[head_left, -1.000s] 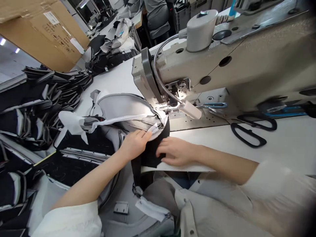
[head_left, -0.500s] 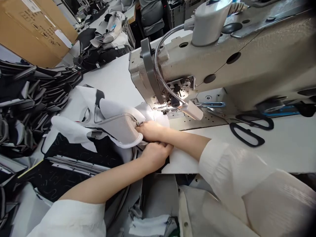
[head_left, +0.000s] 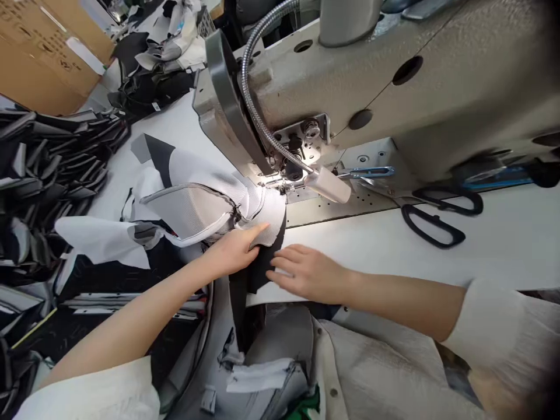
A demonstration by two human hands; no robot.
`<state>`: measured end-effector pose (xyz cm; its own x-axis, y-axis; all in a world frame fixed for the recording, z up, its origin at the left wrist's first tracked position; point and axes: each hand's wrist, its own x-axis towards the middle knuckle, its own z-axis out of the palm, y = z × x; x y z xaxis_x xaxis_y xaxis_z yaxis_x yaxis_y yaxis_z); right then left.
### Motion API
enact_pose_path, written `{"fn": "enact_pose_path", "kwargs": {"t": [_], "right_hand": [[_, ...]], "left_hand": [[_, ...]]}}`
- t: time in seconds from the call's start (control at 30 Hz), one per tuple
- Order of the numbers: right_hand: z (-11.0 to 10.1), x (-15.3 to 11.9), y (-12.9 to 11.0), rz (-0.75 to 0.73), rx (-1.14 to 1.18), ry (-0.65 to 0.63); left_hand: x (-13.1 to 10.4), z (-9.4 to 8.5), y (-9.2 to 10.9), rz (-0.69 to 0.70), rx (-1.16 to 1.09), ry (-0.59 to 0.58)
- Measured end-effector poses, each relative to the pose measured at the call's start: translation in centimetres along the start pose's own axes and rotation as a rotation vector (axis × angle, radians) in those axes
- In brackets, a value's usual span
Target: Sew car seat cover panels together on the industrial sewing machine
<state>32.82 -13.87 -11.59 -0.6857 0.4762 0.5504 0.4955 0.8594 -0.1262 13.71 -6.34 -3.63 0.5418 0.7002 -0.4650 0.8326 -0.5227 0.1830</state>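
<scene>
A sewn piece of light grey mesh fabric (head_left: 192, 213) with piped edges lies bunched on the table, its right end under the needle area of the sewing machine (head_left: 280, 93). My left hand (head_left: 234, 251) is closed on the near edge of this fabric, index finger stretched along its top. Beneath it a strip of black fabric (head_left: 265, 265) hangs toward the table's front edge. To the right, my right hand (head_left: 308, 271) is open, fingers a little apart, with the fingertips at the black strip's edge. Whether they press on it I cannot tell.
Black-handled scissors (head_left: 433, 224) and blue-handled snips (head_left: 371, 172) lie beside the machine bed. A lamp (head_left: 328, 184) on a flexible metal neck lights the needle area. Stacked dark fabric pieces (head_left: 48, 186) stand at the left, with a cardboard box (head_left: 48, 52) behind.
My hands have come apart: the left moved left and up along the fabric, the right let go and moved right. The mesh fabric now lies flatter by the needle. The view shifted slightly.
</scene>
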Motion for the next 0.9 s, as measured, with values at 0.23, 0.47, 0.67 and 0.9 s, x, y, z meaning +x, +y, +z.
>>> {"fn": "enact_pose_path", "kwargs": {"t": [0.23, 0.47, 0.67, 0.9], "right_hand": [[1.0, 0.7, -1.0, -0.022, -0.083, -0.08], [0.5, 0.0, 0.3, 0.04, -0.104, -0.056], [0.7, 0.2, 0.3, 0.06, -0.07, -0.101], [0.3, 0.3, 1.6, 0.143, -0.074, -0.081]], "left_hand": [[0.6, 0.7, 1.3, -0.044, -0.08, 0.046], [2.9, 0.0, 1.9, -0.101, -0.018, 0.151], [4.9, -0.3, 2.4, -0.081, 0.016, 0.264], [7.2, 0.0, 2.7, -0.045, 0.067, 0.417]]}}
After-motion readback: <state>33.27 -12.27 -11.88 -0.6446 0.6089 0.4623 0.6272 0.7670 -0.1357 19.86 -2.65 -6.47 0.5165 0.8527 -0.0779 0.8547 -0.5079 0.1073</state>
